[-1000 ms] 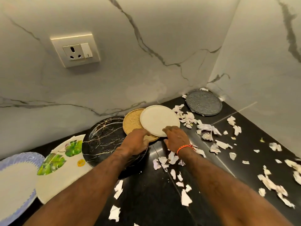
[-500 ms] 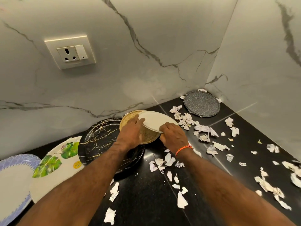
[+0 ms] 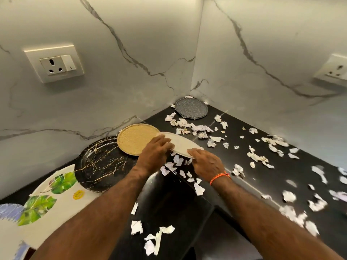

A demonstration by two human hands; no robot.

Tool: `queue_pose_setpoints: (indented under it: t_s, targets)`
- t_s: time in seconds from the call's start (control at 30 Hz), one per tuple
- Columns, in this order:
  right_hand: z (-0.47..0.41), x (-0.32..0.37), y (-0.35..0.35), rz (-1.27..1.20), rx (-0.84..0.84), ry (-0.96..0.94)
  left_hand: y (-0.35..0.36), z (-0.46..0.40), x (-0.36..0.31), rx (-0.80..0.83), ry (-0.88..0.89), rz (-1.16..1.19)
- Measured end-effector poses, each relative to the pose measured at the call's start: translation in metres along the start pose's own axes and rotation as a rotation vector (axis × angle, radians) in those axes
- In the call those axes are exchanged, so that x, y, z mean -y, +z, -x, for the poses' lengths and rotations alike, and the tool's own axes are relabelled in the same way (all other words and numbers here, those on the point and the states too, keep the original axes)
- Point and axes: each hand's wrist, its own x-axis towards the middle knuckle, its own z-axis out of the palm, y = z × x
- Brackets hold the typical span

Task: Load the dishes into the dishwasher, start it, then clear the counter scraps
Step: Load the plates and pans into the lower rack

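A cream plate [image 3: 181, 144] is lifted off the black counter [image 3: 174, 201], tilted, with both hands on it. My left hand [image 3: 155, 153] grips its left edge and my right hand [image 3: 207, 163] grips its near edge. A gold textured plate [image 3: 134, 138] lies just left of it, partly over a black plate with gold veins [image 3: 99, 164]. Further left lie a white plate with green leaves [image 3: 47, 199] and a white plate with a blue rim [image 3: 7, 212]. A grey speckled plate [image 3: 191, 108] sits in the corner.
Torn white paper scraps [image 3: 199, 128] litter the counter, in the middle, along the right side [image 3: 293, 205] and near the front [image 3: 155, 239]. Marble walls meet in a corner behind. A wall socket [image 3: 54, 63] is at left, another socket [image 3: 336, 70] at right.
Both hands have lifted the cream plate off the gold plate and drawn it to the right, baring the gold plate. The view has shifted right.
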Motion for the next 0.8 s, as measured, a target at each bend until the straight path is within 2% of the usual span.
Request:
queue_pose_setpoints:
  t_s: [0.07, 0.17, 0.27, 0.43, 0.53, 0.7, 0.8]
  targets:
    - [0.034, -0.005, -0.011, -0.013, -0.034, 0.062, 0.0, 0.001, -0.022, -0.015, 0.082, 0.025]
    - [0.081, -0.02, -0.029, -0.057, -0.086, 0.154, -0.005, -0.005, -0.055, -0.025, 0.105, 0.082]
    - [0.126, -0.035, -0.047, -0.089, -0.142, 0.161, -0.004, -0.016, -0.076, 0.027, 0.142, 0.113]
    - [0.203, -0.05, -0.074, -0.03, -0.137, 0.286, 0.005, -0.02, -0.126, 0.127, 0.33, 0.2]
    - [0.251, -0.052, -0.089, -0.004, -0.109, 0.397, 0.019, -0.015, -0.178, 0.115, 0.478, 0.239]
    - [0.355, -0.051, -0.108, -0.063, -0.221, 0.521, 0.033, 0.012, -0.284, 0.105, 0.537, 0.346]
    - [0.437, -0.044, -0.119, -0.014, -0.269, 0.639, 0.039, 0.031, -0.35, 0.123, 0.755, 0.35]
